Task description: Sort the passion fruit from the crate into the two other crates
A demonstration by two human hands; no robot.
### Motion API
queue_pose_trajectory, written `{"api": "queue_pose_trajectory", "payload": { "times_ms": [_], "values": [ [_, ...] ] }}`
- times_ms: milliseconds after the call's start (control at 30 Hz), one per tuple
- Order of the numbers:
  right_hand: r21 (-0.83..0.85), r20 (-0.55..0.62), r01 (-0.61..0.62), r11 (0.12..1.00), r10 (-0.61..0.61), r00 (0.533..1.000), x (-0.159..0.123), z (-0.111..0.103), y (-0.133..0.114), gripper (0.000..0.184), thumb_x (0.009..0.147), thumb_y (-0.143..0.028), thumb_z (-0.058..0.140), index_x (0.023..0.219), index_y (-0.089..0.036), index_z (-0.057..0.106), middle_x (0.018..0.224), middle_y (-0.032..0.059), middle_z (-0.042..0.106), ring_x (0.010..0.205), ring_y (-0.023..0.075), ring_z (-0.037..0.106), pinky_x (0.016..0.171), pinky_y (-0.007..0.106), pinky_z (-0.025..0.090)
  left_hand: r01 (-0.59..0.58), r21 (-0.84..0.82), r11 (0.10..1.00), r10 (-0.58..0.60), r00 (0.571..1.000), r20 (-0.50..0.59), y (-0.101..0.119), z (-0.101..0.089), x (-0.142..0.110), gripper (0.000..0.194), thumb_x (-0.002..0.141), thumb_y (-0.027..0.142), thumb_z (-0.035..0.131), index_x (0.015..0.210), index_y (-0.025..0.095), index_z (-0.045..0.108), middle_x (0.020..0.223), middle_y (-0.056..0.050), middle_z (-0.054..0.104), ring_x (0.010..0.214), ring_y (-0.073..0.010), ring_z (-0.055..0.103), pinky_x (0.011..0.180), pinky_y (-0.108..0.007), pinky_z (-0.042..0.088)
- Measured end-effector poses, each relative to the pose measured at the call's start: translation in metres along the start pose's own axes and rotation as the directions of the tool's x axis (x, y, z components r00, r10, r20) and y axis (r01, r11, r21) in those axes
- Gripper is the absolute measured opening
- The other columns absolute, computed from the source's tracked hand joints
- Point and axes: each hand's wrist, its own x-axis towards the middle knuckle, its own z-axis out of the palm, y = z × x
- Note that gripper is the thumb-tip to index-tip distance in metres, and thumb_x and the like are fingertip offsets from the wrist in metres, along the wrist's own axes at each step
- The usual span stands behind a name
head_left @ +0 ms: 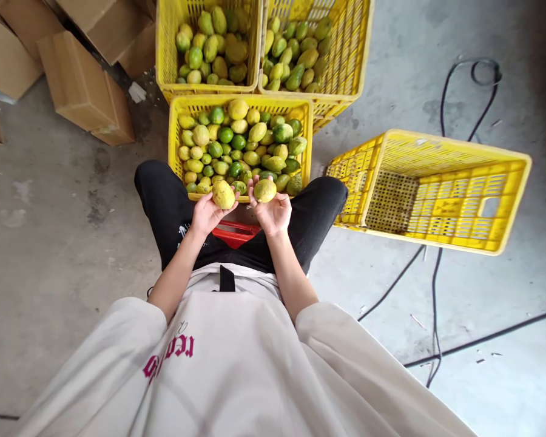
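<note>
My left hand (204, 215) has its fingers curled round a yellow lemon (223, 195). Another lemon (264, 190), also yellow with dark specks, rests in my right hand (274, 216), palm up with the fingers behind the fruit. Both hands are side by side above the near edge of a yellow plastic crate (308, 145). Many yellow and green lemons (238, 142) fill that crate between my knees. Part of a red object (236, 233) shows between my thighs, below my hands.
Two more yellow crates, one at the back left (162, 45) and one at the back right (361, 51), hold lemons. Another yellow crate (468, 209) lies tilted at the right. Cardboard boxes (79, 91) stand at the upper left. A black cable (437, 315) crosses the concrete floor.
</note>
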Motion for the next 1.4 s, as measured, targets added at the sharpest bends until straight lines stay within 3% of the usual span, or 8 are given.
{"api": "queue_pose_trajectory", "payload": {
  "times_ms": [200, 400, 567, 700, 800, 900, 1200, 1400],
  "values": [
    [0.056, -0.215, -0.126, 0.990, 0.135, 0.967, 0.015, -0.011, 0.005, 0.015, 0.104, -0.027, 0.057, 0.106, -0.031, 0.072, 0.105, 0.0006, 0.080, 0.094, 0.0166, 0.076, 0.065, 0.022, 0.064, 0.091, 0.097, 0.991, -0.084, 0.994, -0.071, -0.007, -0.007, 0.010, 0.007, 0.102, 0.024, 0.067, 0.105, 0.017, 0.070, 0.088, -0.005, 0.077, 0.074, -0.0176, 0.076, 0.071, -0.028, 0.061],
    [-0.022, -0.624, -0.399, 0.917, 0.299, 0.722, 0.027, -0.040, 0.015, 0.017, 0.103, -0.033, 0.056, 0.088, -0.027, 0.062, 0.081, 0.0009, 0.068, 0.071, 0.0180, 0.066, 0.050, 0.022, 0.056, 0.255, 0.217, 0.942, -0.170, 0.923, -0.346, -0.018, -0.016, 0.023, 0.017, 0.091, 0.014, 0.081, 0.098, 0.018, 0.067, 0.072, 0.000, 0.070, 0.056, -0.0143, 0.069, 0.057, -0.024, 0.058],
    [-0.194, -0.483, -0.316, 0.929, 0.190, 0.855, 0.044, -0.024, 0.004, 0.015, 0.098, -0.036, 0.056, 0.086, -0.028, 0.057, 0.074, -0.0022, 0.062, 0.066, 0.0185, 0.063, 0.053, 0.028, 0.060, 0.188, 0.154, 0.970, -0.113, 0.911, -0.397, -0.017, -0.020, 0.028, 0.024, 0.087, 0.014, 0.087, 0.093, 0.018, 0.064, 0.069, 0.001, 0.068, 0.053, -0.0117, 0.068, 0.052, -0.020, 0.057],
    [-0.132, -0.360, -0.128, 0.983, 0.072, 0.930, 0.072, 0.043, -0.033, 0.021, 0.105, -0.042, 0.050, 0.091, -0.029, 0.059, 0.073, -0.0036, 0.064, 0.074, 0.0169, 0.068, 0.069, 0.029, 0.066, 0.139, 0.115, 0.984, -0.080, 0.906, -0.416, -0.016, -0.024, 0.032, 0.030, 0.084, 0.015, 0.089, 0.091, 0.019, 0.061, 0.070, 0.003, 0.067, 0.054, -0.0103, 0.067, 0.055, -0.019, 0.058],
    [0.004, -0.082, 0.019, 1.000, -0.019, 0.996, 0.081, 0.102, -0.063, 0.044, 0.114, -0.052, 0.033, 0.111, -0.024, 0.066, 0.093, 0.0032, 0.077, 0.103, 0.0145, 0.077, 0.089, 0.027, 0.066, 0.134, 0.099, 0.986, -0.078, 0.896, -0.438, -0.019, -0.028, 0.036, 0.031, 0.083, 0.013, 0.089, 0.090, 0.019, 0.059, 0.070, 0.004, 0.065, 0.052, -0.0105, 0.066, 0.054, -0.020, 0.058],
    [0.134, 0.249, 0.148, 0.980, -0.177, 0.952, 0.076, 0.129, -0.073, 0.049, 0.117, -0.047, 0.027, 0.123, -0.025, 0.070, 0.112, 0.0039, 0.083, 0.117, 0.0149, 0.077, 0.097, 0.033, 0.068, 0.139, 0.085, 0.987, -0.087, 0.892, -0.443, -0.020, -0.029, 0.039, 0.023, 0.089, 0.012, 0.083, 0.090, 0.018, 0.061, 0.072, 0.001, 0.066, 0.054, -0.0123, 0.067, 0.054, -0.021, 0.058],
    [-0.066, -0.057, -0.032, 0.997, 0.028, 0.998, 0.066, -0.008, -0.018, 0.035, 0.107, -0.023, 0.043, 0.120, -0.025, 0.075, 0.114, 0.0017, 0.086, 0.099, 0.0106, 0.082, 0.083, 0.024, 0.066, 0.169, -0.001, 0.986, -0.155, 0.901, -0.405, -0.007, -0.011, 0.023, 0.022, 0.110, 0.025, 0.046, 0.096, 0.019, 0.062, 0.077, -0.005, 0.066, 0.062, -0.0175, 0.065, 0.059, -0.028, 0.060],
    [-0.068, -0.273, -0.053, 0.996, 0.032, 0.962, 0.078, -0.053, -0.023, 0.034, 0.100, -0.011, 0.046, 0.115, -0.025, 0.073, 0.099, 0.0003, 0.085, 0.084, 0.0113, 0.081, 0.078, 0.023, 0.065, 0.005, -0.128, 0.992, -0.021, 0.993, -0.118, 0.051, 0.059, 0.035, 0.029, 0.112, 0.040, 0.042, 0.122, 0.024, 0.064, 0.101, -0.009, 0.072, 0.103, -0.0246, 0.075, 0.089, -0.038, 0.066]
  ]
}}
